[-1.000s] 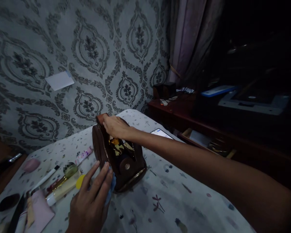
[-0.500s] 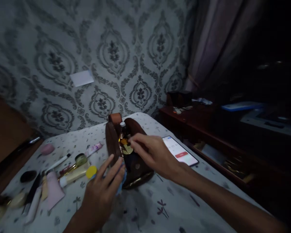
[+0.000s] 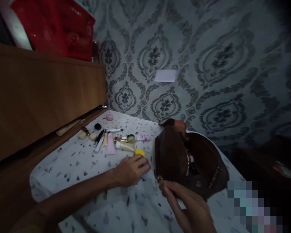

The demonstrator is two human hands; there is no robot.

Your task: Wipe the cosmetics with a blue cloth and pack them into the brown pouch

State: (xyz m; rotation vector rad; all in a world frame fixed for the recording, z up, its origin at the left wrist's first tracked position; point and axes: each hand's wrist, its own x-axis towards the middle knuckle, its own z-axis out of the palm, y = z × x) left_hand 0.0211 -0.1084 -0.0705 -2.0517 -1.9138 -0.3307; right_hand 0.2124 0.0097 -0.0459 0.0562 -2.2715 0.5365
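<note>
A brown leather bag stands unzipped on the flower-print sheet, its mouth gaping to the right. My right hand reaches up from below, its fingertips pinched at the bag's near corner by the gold zip end. My left hand lies on the sheet just left of the bag. Its fingers are curled over a small blue cloth. A yellow cap sits right behind that hand.
Several cosmetics lie in a row on the sheet: a pink tube, a white pen, a green-capped bottle, a pink sponge. A wooden cabinet with a red basket on top stands at the left. Patterned wallpaper is behind.
The view has swung left, so the bag now sits at the right. My right hand has come out of the bag's mouth to its near corner. My left hand has dropped onto the sheet.
</note>
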